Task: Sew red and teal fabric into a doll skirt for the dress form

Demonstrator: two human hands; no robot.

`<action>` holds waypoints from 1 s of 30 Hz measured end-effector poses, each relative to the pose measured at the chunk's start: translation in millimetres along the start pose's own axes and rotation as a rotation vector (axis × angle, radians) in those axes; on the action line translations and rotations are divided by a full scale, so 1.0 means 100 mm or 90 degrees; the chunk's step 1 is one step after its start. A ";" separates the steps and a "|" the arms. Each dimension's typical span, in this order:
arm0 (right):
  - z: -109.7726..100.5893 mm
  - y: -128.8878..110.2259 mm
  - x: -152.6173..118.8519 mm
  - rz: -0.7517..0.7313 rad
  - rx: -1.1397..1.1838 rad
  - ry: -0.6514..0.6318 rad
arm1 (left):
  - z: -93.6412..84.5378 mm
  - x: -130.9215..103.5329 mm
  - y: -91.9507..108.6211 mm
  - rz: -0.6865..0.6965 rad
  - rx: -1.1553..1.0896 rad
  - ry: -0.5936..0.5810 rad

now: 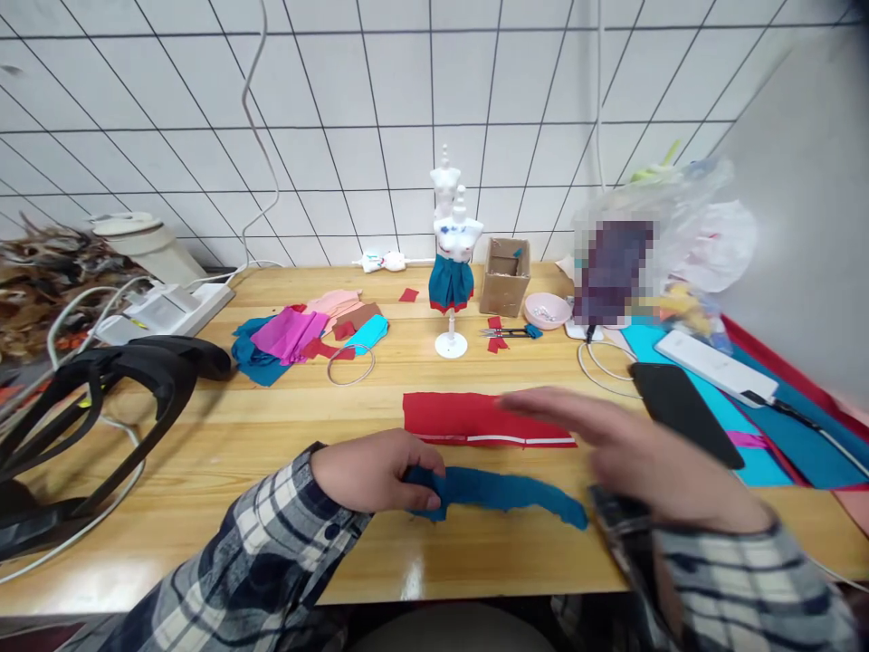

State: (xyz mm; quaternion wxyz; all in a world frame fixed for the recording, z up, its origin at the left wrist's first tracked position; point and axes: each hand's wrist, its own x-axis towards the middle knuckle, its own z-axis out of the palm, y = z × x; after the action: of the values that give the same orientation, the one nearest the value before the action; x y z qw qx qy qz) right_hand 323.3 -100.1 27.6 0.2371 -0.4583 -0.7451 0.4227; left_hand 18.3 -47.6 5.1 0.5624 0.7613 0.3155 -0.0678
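Observation:
A narrow blue fabric strip (pixel 509 489) lies along the table's front part, slightly curved, its right end free. My left hand (pixel 390 471) grips its left end, thumb and fingers closed on the cloth. Behind it lies a flat red fabric strip (pixel 452 417) with a white line along its front edge. Above the right end of that red strip is my right hand (pixel 638 453), smeared by motion, its fingers stretched out and nothing visible in them. A small white mannequin (pixel 456 237) on a stand wears a blue skirt (pixel 451 282) with a red hem.
Fabric scraps (pixel 291 335) and a metal hoop (pixel 351 364) lie at left, near a black headset frame (pixel 163 398). Toward the back stand a cardboard box (pixel 503 281), a pink bowl (pixel 547 311) and small scissors (pixel 509 332). A black phone (pixel 682 412) and white power bank (pixel 716 367) lie at right.

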 end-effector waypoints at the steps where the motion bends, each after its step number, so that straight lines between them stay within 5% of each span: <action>1: 0.21 -0.10 0.15 0.009 -0.028 -0.026 | 0.00 0.01 -0.02 0.005 0.009 0.017; 4: 0.68 -0.27 0.55 0.014 -0.052 -0.087 | -0.04 0.03 -0.14 0.047 -0.011 0.093; 6: 0.79 -0.26 0.73 0.046 -0.059 -0.084 | -0.08 0.03 -0.24 0.059 -0.032 0.139; 13: 0.76 -0.09 0.93 0.077 -0.039 -0.121 | -0.09 0.05 -0.42 0.021 -0.032 0.183; 19: 0.93 -0.09 0.91 0.089 -0.034 -0.040 | -0.03 0.06 -0.36 0.032 -0.046 0.193; 21: 0.88 -0.08 0.89 0.082 -0.038 -0.042 | -0.06 0.05 -0.37 0.059 -0.021 0.248; 24: 0.71 -0.03 0.87 0.073 -0.009 -0.145 | -0.14 0.07 -0.43 0.124 0.143 0.392; 30: 0.67 0.04 0.85 0.063 0.069 -0.273 | -0.17 0.17 -0.55 0.092 0.351 0.364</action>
State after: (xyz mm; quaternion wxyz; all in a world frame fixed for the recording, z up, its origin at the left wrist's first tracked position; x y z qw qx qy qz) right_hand 235.6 -51.8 -13.8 0.0770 -0.3805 -0.7311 0.5610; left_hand -3.4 -15.9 -41.7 0.2302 0.8920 0.3749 0.1042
